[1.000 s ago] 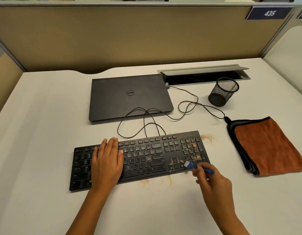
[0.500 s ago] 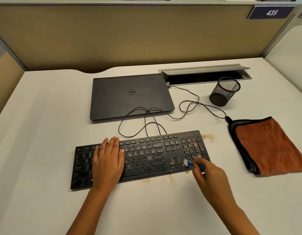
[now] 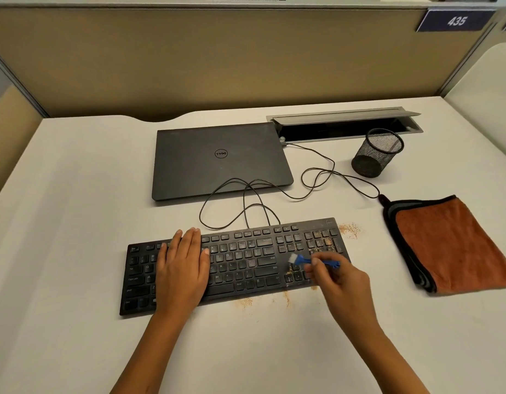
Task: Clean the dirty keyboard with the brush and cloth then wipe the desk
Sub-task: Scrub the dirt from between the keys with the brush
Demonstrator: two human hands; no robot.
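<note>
A black keyboard (image 3: 246, 260) lies on the white desk (image 3: 75, 223), with brown crumbs on its number pad and arrow keys. My left hand (image 3: 182, 268) rests flat on the keyboard's left half, fingers straight. My right hand (image 3: 341, 282) pinches a small blue brush (image 3: 303, 260), whose pale bristles touch the keys just left of the number pad. More crumbs (image 3: 350, 229) lie on the desk beside the keyboard's far right corner and along its near edge. A folded orange cloth (image 3: 451, 243) with a dark border lies to the right, untouched.
A shut dark laptop (image 3: 220, 163) sits behind the keyboard, and the keyboard's thin cable (image 3: 317, 177) loops between them. A black mesh pen cup (image 3: 377, 153) stands at the back right by an open cable tray (image 3: 345, 123). Partition walls enclose the desk.
My right hand has swept the brush leftward and slightly away from me, from the keyboard's near right corner toward the keys left of the number pad. The left hand stays put.
</note>
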